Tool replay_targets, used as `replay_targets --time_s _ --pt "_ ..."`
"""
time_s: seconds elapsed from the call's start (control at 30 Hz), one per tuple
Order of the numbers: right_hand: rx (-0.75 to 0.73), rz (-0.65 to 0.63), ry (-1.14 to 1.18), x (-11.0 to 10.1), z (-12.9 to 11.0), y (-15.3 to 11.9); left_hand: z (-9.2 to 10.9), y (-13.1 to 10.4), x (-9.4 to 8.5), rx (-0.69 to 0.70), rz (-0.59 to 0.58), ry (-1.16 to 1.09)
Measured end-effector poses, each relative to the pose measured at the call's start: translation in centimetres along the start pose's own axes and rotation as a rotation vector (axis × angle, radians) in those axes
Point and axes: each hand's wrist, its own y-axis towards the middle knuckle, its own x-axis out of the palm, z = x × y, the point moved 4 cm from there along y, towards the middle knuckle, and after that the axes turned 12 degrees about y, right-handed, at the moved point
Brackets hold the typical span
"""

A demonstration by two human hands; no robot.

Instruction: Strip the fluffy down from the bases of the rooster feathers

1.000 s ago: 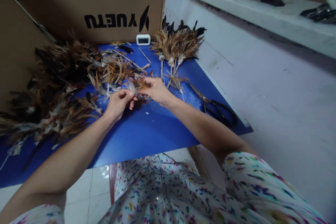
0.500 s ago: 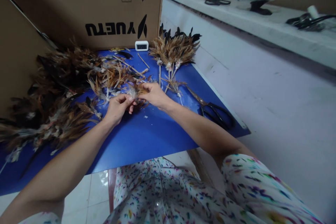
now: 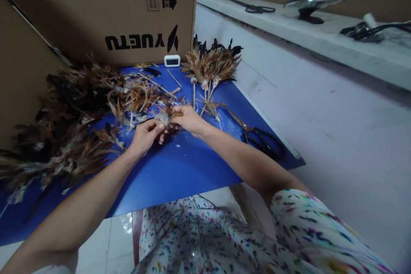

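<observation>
My left hand (image 3: pixel 145 135) and my right hand (image 3: pixel 189 119) meet over a blue board (image 3: pixel 180 167), both pinching one small bundle of brown feathers (image 3: pixel 166 117) between the fingertips. The bundle's fluffy white base shows just above my left fingers. A loose heap of brown and black feathers (image 3: pixel 61 124) lies to the left of my hands. Beyond my right hand, finished feather bunches on thin sticks (image 3: pixel 210 67) fan out near the board's far edge. Thin wooden sticks (image 3: pixel 160 81) lie scattered among the feathers.
Black-handled scissors (image 3: pixel 261 137) lie on the board's right edge, close to my right forearm. A large cardboard box (image 3: pixel 105 8) stands behind the board, with a small white timer (image 3: pixel 172 60) at its foot. A pale ledge (image 3: pixel 289 17) at the right carries more scissors and tools.
The view has tilted, so everything sits slightly lower in frame. My hands stay together on the feather bundle, with the fingers shifting only a little.
</observation>
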Motion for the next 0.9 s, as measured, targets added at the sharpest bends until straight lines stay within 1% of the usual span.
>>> replay_targets --time_s 0.3,0.57,0.9 --pt "0.044 -0.010 0.030 -0.25 0.45 0.21 0.45 -0.22 0.04 0.016 -0.022 0.008" --pt "0.035 -0.008 0.049 -0.34 0.67 0.39 0.29 -0.10 0.04 0.020 -0.034 0.016" --pt "0.002 0.006 0.002 -0.10 -0.01 -0.09 0.66 -0.13 -0.04 0.029 -0.044 0.067"
